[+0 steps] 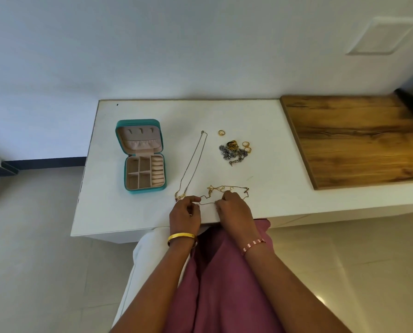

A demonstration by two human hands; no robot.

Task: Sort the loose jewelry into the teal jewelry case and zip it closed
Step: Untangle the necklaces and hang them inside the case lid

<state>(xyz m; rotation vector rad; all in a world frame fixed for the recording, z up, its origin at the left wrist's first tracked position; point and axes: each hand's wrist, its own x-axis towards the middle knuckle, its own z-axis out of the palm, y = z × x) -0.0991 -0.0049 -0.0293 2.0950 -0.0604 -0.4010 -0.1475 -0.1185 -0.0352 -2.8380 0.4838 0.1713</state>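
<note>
Pinching a thin gold chain between them, the left hand and the right hand are working at the near edge of the white table; each hand's fingertips are closed on the chain, holding a short stretch of it taut between them, while the rest is looping loosely just beyond the right hand; a hard pull here is likely to tighten any knot or snap the fine links, and lifting too fast is risking the slack catching the second long chain, whose pendant end is lying just beside the left hand; a slip so close to the edge could be dropping the chain onto the lap; the teal jewelry case is standing open to the left, well apart from both hands, its compartments appearing unfilled; the tangled pile of silver and gold pieces and a few rings are waiting further back.
</note>
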